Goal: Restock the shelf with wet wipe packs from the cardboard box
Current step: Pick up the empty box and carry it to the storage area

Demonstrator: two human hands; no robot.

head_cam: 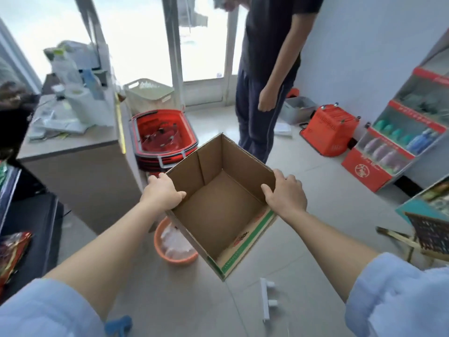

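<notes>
An open brown cardboard box [218,210] hangs above the tiled floor in the middle of the view, carried between both hands. Its inside shows only bare cardboard, with no wet wipe packs visible. My left hand [162,190] grips the box's left rim, fingers curled over the edge. My right hand [285,190] grips the right rim the same way. A shelf [410,132] with red price strips and rows of bottles stands against the wall at the far right.
A person in dark clothes [264,76] stands just beyond the box. Stacked red baskets [162,135] sit beside a counter [73,147] on the left. An orange basin [173,244] lies under the box. A red cart [329,128] and a red carton [366,171] stand right.
</notes>
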